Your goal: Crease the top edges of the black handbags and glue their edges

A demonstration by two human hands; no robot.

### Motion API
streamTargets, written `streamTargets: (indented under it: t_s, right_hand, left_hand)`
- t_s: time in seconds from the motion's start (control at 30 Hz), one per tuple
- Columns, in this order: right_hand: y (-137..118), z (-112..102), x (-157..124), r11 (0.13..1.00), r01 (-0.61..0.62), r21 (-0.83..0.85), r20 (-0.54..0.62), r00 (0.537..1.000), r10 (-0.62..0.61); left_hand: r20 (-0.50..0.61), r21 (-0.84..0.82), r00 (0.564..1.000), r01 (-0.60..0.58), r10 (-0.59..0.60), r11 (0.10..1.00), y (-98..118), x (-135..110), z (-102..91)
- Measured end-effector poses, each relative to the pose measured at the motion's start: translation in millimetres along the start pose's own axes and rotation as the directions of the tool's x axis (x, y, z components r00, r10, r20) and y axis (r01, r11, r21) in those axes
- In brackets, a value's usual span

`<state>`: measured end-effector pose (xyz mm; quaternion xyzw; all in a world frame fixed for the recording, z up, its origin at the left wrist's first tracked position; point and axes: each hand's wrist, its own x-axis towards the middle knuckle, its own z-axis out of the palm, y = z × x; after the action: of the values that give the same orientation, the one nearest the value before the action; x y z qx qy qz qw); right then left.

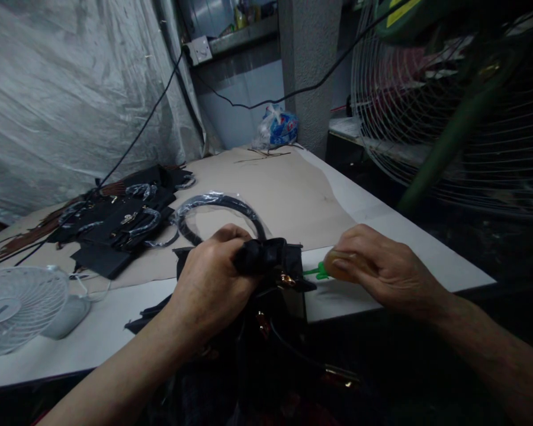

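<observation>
My left hand [220,275] is closed around a bunched part of a black handbag [288,254] at the near table edge. Its handle [220,201], wrapped in clear plastic, arches up behind that hand. Gold-coloured metal fittings [286,279] show on the bag's right side. My right hand [377,263] grips the amber handle of a screwdriver [346,266] with a green front part. The green end points left at the bag beside the fittings; its tip is hidden or too small to make out. Dark straps with gold pieces hang below, mostly lost in shadow.
Several black bags [124,219] with plastic-wrapped handles lie in a pile at the left of the table [426,254]. A small white fan [22,307] stands near left. A large caged fan [448,118] fills the right. A plastic bag [278,127] sits at the back.
</observation>
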<state>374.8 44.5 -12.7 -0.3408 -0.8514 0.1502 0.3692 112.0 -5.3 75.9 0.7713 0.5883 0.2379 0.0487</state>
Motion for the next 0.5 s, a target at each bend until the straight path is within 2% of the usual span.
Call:
streamTargets:
  t_s: [0.07,0.17,0.3,0.5]
  right_hand:
    - [0.0,1.9,-0.7,0.998,0.035,-0.043,-0.011,0.999,-0.035]
    - [-0.8,2.9,-1.6,0.99,0.073,-0.122,0.05,0.996,-0.068]
    - [-5.6,-3.5,-0.2,0.992,0.064,-0.109,0.115,0.992,-0.051]
    - [-5.4,0.0,1.4,0.997,0.04,-0.068,0.04,0.999,-0.037]
  left_hand:
    - [-0.006,0.007,1.0,-0.006,0.006,1.0,-0.9,0.7,0.7]
    - [-0.011,0.007,1.0,-0.019,0.019,1.0,-2.9,2.4,2.3]
    - [-0.013,-0.005,1.0,-0.018,0.018,1.0,-4.6,4.2,4.3]
    - [-0.01,-0.009,1.0,-0.009,0.009,1.0,-3.1,4.1,4.4]
